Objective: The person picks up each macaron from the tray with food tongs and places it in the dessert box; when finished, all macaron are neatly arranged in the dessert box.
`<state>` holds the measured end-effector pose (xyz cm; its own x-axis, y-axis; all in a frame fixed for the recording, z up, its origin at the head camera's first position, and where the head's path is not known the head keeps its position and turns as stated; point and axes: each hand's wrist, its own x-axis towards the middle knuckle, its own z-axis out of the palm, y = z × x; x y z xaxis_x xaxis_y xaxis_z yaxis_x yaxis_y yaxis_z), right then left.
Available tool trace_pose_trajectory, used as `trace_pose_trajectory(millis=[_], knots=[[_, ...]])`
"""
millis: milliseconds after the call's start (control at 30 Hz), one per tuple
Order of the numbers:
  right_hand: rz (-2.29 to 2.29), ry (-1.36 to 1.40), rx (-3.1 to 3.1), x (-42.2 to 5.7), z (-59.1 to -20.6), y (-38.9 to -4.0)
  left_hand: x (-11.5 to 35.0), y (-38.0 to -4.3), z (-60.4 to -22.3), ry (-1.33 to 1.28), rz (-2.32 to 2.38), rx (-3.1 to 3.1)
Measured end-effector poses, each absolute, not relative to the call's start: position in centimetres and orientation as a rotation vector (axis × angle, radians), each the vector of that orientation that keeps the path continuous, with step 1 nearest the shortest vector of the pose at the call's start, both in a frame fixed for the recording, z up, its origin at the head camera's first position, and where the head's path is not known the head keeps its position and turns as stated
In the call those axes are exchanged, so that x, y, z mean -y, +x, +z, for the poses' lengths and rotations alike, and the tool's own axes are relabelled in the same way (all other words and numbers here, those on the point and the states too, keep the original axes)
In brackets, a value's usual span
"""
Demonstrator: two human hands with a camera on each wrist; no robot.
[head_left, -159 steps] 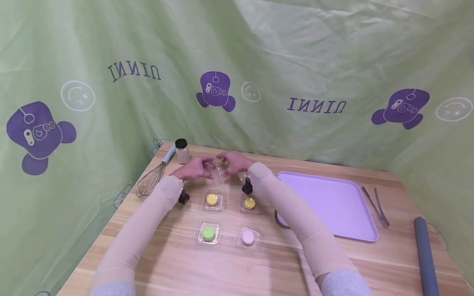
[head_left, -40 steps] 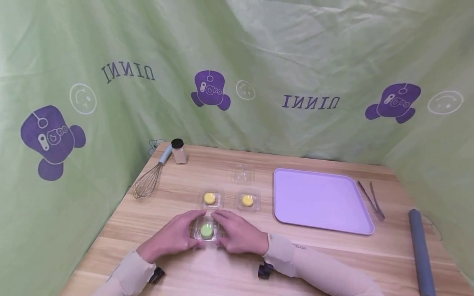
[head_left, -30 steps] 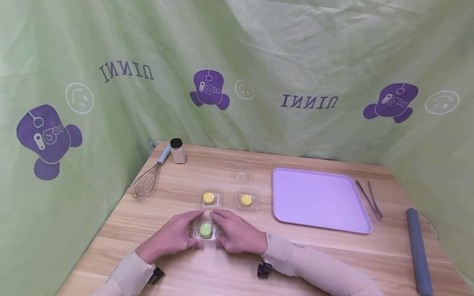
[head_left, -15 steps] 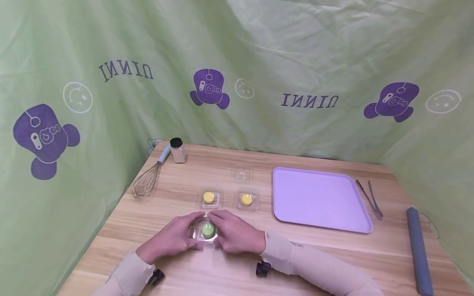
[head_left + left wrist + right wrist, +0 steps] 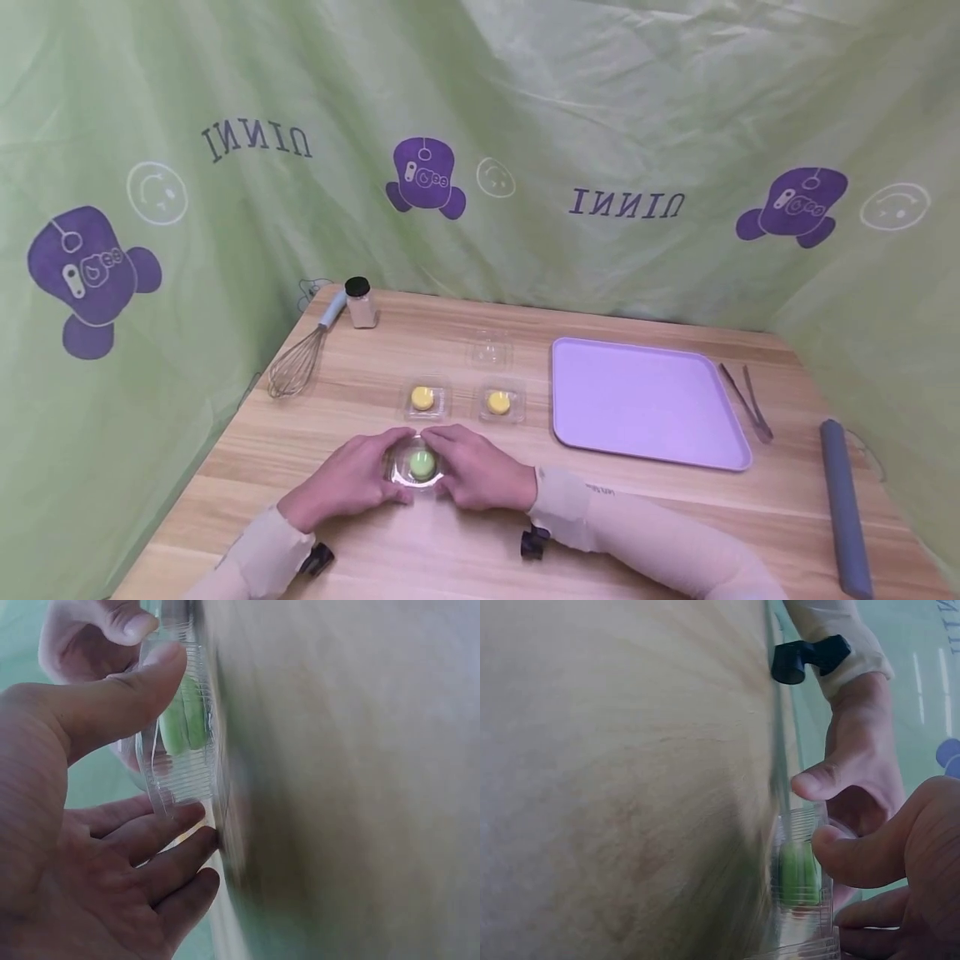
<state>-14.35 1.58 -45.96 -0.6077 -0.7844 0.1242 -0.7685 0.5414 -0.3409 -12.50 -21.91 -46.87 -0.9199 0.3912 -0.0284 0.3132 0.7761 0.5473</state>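
A green macaron [image 5: 422, 465] sits inside a small clear plastic box [image 5: 405, 479] at the front middle of the table. My left hand [image 5: 352, 479] holds the box's left side, its thumb near the front edge and fingers round the back. From the right, my right hand [image 5: 480, 468] grips the opposite side in the same way. In the left wrist view the macaron [image 5: 182, 724] stands between the two hands, and the ribbed box wall shows beside the left thumb [image 5: 154, 682]. The right wrist view shows the right thumb [image 5: 855, 855] against the box. Whether its lid is fully pressed down I cannot tell.
Behind the hands lie two clear boxes with yellow macarons [image 5: 422, 398] and another clear box [image 5: 491, 352]. A purple tray [image 5: 648, 404], tongs [image 5: 750, 404] and a grey-blue roll [image 5: 846, 508] lie to the right. A whisk [image 5: 300, 362] and black-lidded jar [image 5: 362, 304] stand back left.
Both hands came from the back of the table to the green macaron's box. The pink macaron's box, earlier at front right, no longer shows. Lately the held box has shifted slightly.
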Motion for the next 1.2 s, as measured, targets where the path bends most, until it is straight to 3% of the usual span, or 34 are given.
trace_pose_trajectory(millis=[700,967,1200], knots=[[-0.552,-1.415,-2.769,-1.9,-46.4,-14.3,22.0,-12.7,-46.8,0.605,0.816,-2.815],[-0.717,-1.264,-2.704,-2.4,-45.6,-14.3,22.2,-12.6,-46.8,0.596,0.895,-2.778],[-0.844,-1.178,-2.700,-3.3,-43.7,-15.0,22.9,-13.1,-44.6,0.488,0.901,-2.871]])
